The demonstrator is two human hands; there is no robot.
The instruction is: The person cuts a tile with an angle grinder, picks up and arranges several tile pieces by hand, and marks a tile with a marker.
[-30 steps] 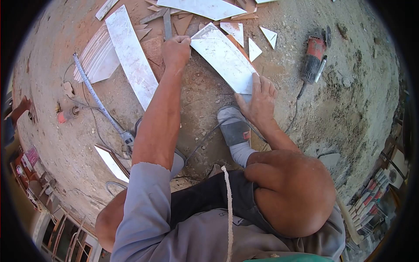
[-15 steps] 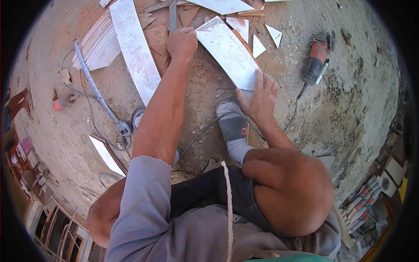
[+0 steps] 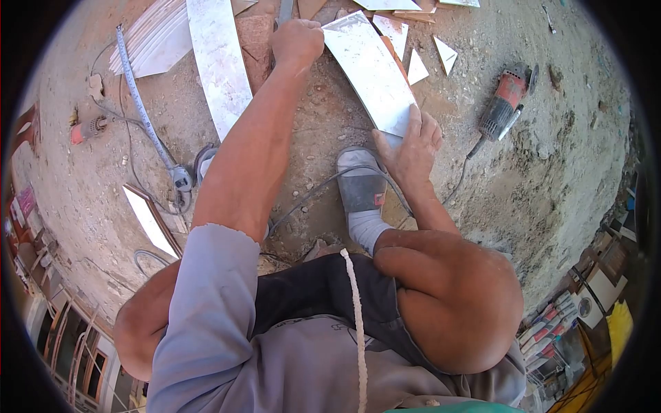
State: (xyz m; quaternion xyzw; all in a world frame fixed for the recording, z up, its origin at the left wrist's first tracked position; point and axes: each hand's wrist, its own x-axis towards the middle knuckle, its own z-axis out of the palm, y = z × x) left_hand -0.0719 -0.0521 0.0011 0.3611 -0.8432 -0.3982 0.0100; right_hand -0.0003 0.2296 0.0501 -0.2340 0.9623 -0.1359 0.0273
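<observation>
My left hand [image 3: 297,45] is closed around the near end of a flat grey metal strip [image 3: 286,11], beside the far corner of a white tile piece [image 3: 372,72]. Whether the strip belongs to a larger tool is out of sight. My right hand [image 3: 413,146] grips the near end of that tile, thumb at one edge and fingers over the other. To the left lies a longer white tile strip [image 3: 222,65], with a reddish block [image 3: 255,51] between it and my left hand. Triangular white offcuts [image 3: 417,67] rest right of the tile.
An angle grinder [image 3: 505,100] with a cord lies on the dirt at right. At left are an extended tape measure [image 3: 142,113], a stack of tiles [image 3: 155,41], a small red tool [image 3: 89,129] and another tile piece [image 3: 151,219]. A cable [image 3: 310,196] crosses my sandalled foot [image 3: 363,186].
The view has shifted, so the ground items sit higher in the picture. Both hands keep about the same place against the tile and the metal strip.
</observation>
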